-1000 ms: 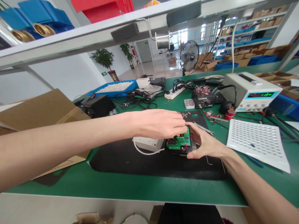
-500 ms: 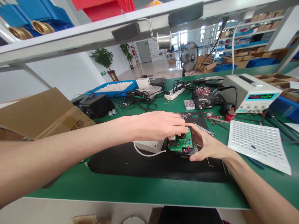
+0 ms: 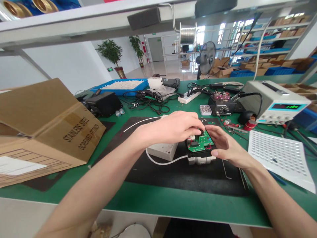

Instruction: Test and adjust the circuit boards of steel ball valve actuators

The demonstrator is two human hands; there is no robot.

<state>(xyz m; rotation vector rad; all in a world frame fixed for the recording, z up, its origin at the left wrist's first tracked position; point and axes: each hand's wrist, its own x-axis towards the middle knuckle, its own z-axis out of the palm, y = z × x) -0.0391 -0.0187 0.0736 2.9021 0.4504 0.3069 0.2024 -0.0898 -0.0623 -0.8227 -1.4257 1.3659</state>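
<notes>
A green circuit board (image 3: 201, 143) sits face up in a black housing (image 3: 195, 154), which rests on a white pipe-like valve body (image 3: 201, 160). My left hand (image 3: 179, 127) reaches over from the left, fingertips closed on a dark round part (image 3: 201, 133) near the board's far edge. That part is mostly covered by the fingers. My right hand (image 3: 224, 142) holds the housing's right side, thumb at the near corner and fingers at the far one. A white cable (image 3: 160, 163) runs from the housing to the left, past a pale grey box-shaped cover (image 3: 162, 150) under my left wrist.
A black mat (image 3: 158, 178) lies under the work. An open cardboard box (image 3: 81, 132) stands left. A hex key (image 3: 226, 170) and a sheet of round stickers (image 3: 279, 158) lie right. Behind are a power supply (image 3: 277, 102), soldering station (image 3: 223, 107) and power strip (image 3: 189, 96). A shelf crosses above.
The view has shifted, showing more of the cardboard box and the valve body below the housing. My left fingers have drawn together over the dark part; my right hand stays at the housing.
</notes>
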